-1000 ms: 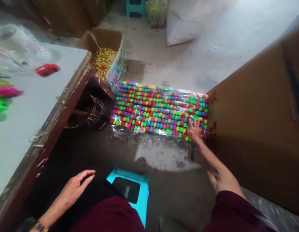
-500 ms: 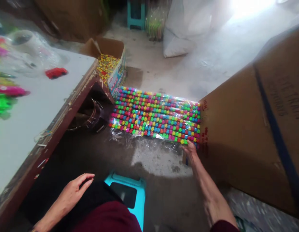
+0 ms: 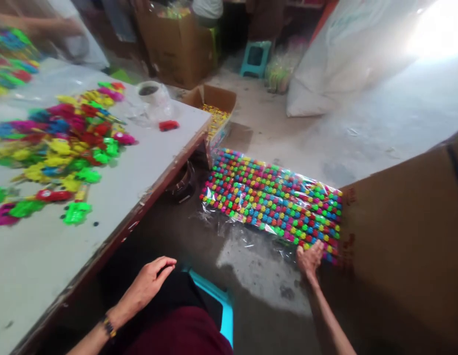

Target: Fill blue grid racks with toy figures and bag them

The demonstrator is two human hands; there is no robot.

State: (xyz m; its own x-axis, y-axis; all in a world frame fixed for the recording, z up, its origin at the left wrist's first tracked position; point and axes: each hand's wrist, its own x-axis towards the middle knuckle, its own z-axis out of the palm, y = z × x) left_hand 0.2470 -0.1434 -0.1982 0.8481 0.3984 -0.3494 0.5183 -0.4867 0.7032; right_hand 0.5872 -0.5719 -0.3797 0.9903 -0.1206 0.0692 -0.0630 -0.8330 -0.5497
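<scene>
My right hand (image 3: 310, 255) is at the near right edge of a wide clear plastic bag (image 3: 273, 201) packed with rows of small toys in red, yellow, green, blue and pink. Its fingers are bent over the bag's edge, gripping it. The bag lies low beside the table, its far right end against a big cardboard box (image 3: 406, 231). Loose film hangs along the bag's near side. My left hand (image 3: 153, 278) hovers over my lap, empty, with thumb and fingers a little apart. A turquoise stool (image 3: 226, 315) shows beside my leg.
To the left, a white table (image 3: 147, 162) bears a heap of coloured toy cars (image 3: 66, 138), a tape roll (image 3: 149, 93) and a red toy car (image 3: 168, 125). A carton (image 3: 225, 101) of yellow pieces stands past its corner. Behind are a white sack (image 3: 313, 88) and another stool (image 3: 255, 59).
My view has swung left and up, so more of the table and toy heap shows. My right hand stays at the bag's near right edge; my left hand stays over my lap.
</scene>
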